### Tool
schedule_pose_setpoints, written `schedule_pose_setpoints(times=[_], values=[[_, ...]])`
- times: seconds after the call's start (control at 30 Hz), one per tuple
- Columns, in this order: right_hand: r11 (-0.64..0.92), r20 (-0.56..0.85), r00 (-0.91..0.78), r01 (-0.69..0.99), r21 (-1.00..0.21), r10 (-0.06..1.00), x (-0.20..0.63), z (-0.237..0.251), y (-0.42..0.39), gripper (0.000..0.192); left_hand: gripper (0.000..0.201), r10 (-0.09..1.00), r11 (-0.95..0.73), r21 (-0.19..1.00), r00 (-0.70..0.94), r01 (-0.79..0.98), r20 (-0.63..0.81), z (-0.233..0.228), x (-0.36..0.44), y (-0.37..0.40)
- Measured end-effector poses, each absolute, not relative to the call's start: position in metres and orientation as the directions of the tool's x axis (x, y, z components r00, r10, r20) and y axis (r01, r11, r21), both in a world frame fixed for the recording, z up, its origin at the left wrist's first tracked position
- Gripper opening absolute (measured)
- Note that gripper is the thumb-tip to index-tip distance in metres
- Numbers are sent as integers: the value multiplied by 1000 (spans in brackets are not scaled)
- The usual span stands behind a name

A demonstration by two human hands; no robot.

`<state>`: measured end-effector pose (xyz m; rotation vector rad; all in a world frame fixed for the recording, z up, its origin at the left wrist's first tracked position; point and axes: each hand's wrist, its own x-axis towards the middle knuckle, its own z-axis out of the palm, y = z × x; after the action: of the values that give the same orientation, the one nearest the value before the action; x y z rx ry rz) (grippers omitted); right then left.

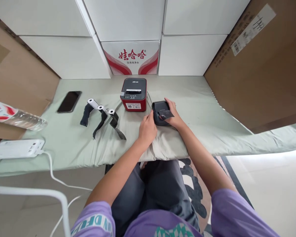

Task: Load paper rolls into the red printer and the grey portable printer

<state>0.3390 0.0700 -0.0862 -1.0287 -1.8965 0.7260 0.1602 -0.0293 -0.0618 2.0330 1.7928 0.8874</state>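
Black printer (160,112), a small boxy one, sits on the pale green cloth (199,108) covering the surface, just right of a red and grey printer (134,94), and both hands are on it. From the left edge: a plastic water bottle (17,118) lies on its side, a white power bank (17,148) with its white cable (53,174) lies nearer the front edge, and a dark phone (69,101) lies flat further back. Next come three white paper rolls (102,110) with dark strips trailing off them, set side by side. Then the left hand (147,129) rests against the black printer's left side, fingers curled loosely on it. The right hand (173,115) lies over its right side, fingers grasping the body beside a dark strip (166,115) sticking out of the top. White boxes (128,19) and brown cartons (261,72) stand behind.
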Motion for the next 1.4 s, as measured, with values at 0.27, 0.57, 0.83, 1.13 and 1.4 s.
schedule_pose_setpoints(times=[0.27,0.57,0.83,1.13,1.4], values=[[516,369,-395,381,-767,841,329,-72,48,151,73,971,-117,629,-45,769,236,-59,156,-28],[553,404,-400,402,-730,823,330,-76,46,164,78,982,-108,568,-2,816,191,-56,147,-24],[525,423,-320,389,-757,848,330,-81,52,162,73,987,-121,363,73,924,144,-48,143,-24],[524,452,-267,423,-739,851,329,-87,57,156,73,983,-141,249,106,958,150,-49,148,-27],[478,378,-297,468,-743,877,331,-82,54,156,71,980,-155,116,138,981,144,-49,160,-30]])
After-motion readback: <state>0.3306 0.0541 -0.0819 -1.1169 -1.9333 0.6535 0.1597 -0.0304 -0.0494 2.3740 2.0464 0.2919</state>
